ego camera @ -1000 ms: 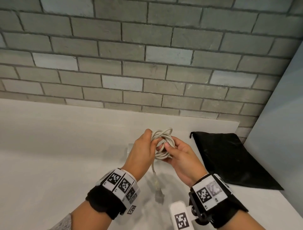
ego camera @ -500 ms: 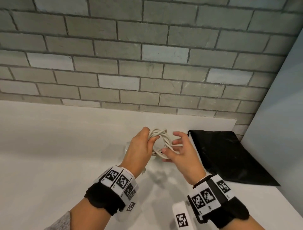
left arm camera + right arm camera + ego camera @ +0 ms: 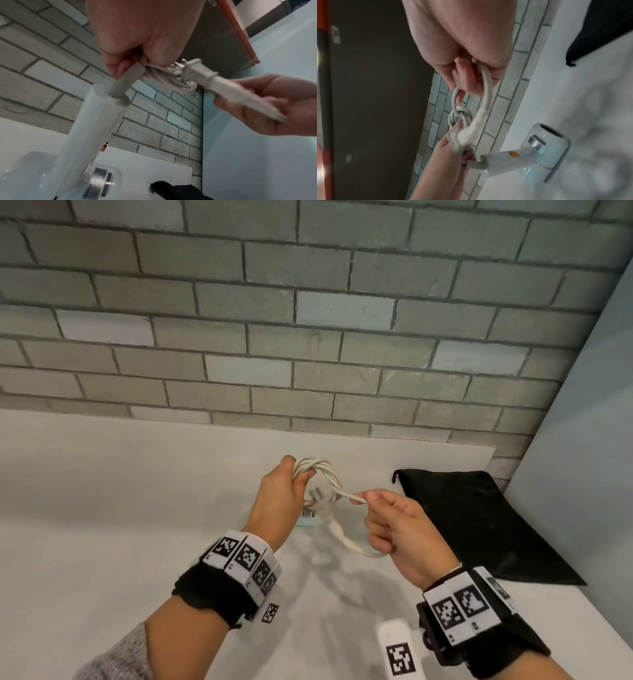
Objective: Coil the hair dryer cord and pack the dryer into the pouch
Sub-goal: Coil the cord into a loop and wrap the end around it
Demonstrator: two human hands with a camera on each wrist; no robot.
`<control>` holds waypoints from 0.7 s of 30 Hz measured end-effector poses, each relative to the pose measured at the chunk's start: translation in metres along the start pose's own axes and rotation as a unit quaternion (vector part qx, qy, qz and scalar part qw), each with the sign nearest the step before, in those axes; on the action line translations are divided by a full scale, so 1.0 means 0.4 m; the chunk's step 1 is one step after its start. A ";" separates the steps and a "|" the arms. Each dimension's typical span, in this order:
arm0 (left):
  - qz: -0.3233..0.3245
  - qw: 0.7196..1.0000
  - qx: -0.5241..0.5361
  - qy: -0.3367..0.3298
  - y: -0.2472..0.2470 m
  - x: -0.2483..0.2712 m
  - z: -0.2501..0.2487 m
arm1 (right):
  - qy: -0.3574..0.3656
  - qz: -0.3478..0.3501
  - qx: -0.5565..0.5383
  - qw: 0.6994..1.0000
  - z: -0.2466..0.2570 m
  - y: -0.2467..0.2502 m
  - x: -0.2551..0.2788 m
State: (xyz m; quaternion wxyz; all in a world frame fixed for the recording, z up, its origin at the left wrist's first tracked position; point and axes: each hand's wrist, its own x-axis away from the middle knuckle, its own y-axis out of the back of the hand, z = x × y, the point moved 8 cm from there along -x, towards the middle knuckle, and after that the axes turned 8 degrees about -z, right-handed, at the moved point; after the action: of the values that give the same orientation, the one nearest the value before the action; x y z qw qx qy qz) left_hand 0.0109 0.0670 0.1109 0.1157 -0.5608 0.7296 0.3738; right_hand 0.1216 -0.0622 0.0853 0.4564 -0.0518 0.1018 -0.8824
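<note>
My left hand (image 3: 301, 478) grips a bundle of coiled white cord (image 3: 320, 469) above the white counter. From the bundle a strand runs right to my right hand (image 3: 368, 503), which pinches it and holds a loose loop of it in its curled fingers. The plug (image 3: 193, 70) hangs between the two hands, just under the coil. The white hair dryer (image 3: 539, 155) rests on the counter below my left hand, its handle (image 3: 96, 121) rising toward the coil; the head view shows little of it. The black pouch (image 3: 479, 525) lies flat to the right.
A grey brick wall (image 3: 308, 337) rises behind the white counter (image 3: 102, 508). A pale blue panel (image 3: 589, 440) closes off the right side, right beside the pouch. A white tagged block (image 3: 399, 652) sticks out near my right wrist.
My right hand has moved right and down from the coil, drawing out a strand. The plug, which dangled low a second ago, now hangs just under the coil. My left hand still holds the bundle.
</note>
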 end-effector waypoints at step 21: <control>0.009 0.958 0.250 0.137 -0.023 0.084 -0.043 | 0.163 -0.104 0.142 0.971 -0.040 0.042 -0.023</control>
State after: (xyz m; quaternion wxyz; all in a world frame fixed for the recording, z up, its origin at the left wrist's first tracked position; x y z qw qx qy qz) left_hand 0.0119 0.0299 0.0993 0.1480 -0.5533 0.8136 0.0997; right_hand 0.1373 -0.0619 0.0660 0.3420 0.1484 0.0424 -0.9269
